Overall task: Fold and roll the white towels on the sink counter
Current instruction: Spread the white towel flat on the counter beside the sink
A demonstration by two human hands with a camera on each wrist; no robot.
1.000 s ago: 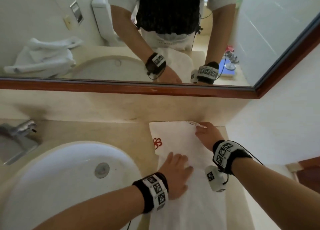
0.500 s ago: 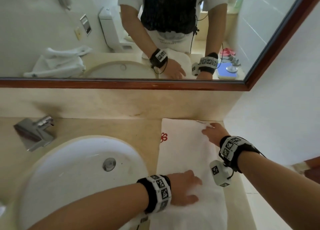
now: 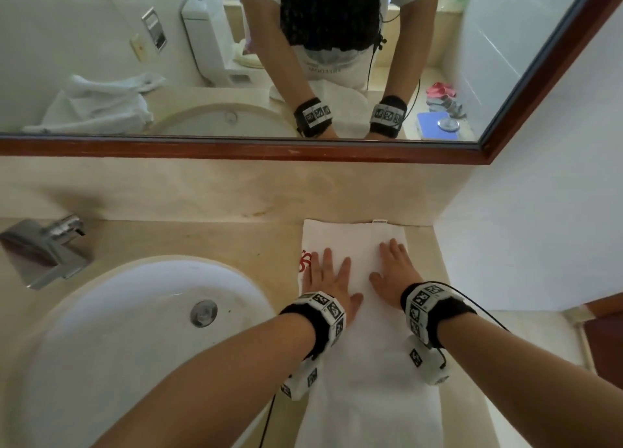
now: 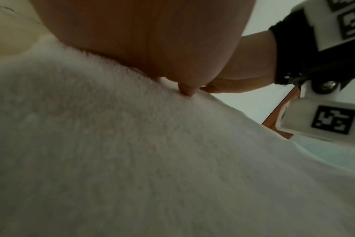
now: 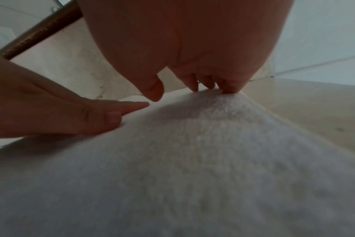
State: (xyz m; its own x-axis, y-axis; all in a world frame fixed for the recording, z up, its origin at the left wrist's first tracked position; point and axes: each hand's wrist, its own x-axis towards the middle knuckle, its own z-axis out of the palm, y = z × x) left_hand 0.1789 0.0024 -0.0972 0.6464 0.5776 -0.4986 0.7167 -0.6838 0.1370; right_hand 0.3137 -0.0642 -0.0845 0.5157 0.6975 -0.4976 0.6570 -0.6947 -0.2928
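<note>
A white towel [image 3: 367, 373] folded into a long strip lies on the beige counter [image 3: 202, 242] right of the sink, its far end against the backsplash. A red emblem [image 3: 305, 260] shows at its left edge. My left hand [image 3: 328, 275] lies flat on the towel's left side with straight, spread fingers. My right hand [image 3: 392, 265] presses flat on the right side, level with the left. The wrist views show the towel [image 4: 152, 160] and towel [image 5: 192, 176] pile close up under each palm, and the left hand [image 5: 61, 115] beside the right hand [image 5: 192, 72].
A white oval sink [image 3: 128, 339] with a drain sits left of the towel, and a chrome faucet [image 3: 50, 245] stands behind it. The mirror [image 3: 236, 60] shows another crumpled white towel [image 3: 97, 105]. A white wall [image 3: 526, 228] bounds the counter on the right.
The left hand slid from the near part of the towel up toward the far end. The right hand drew back from the far corner. Both now lie flat side by side.
</note>
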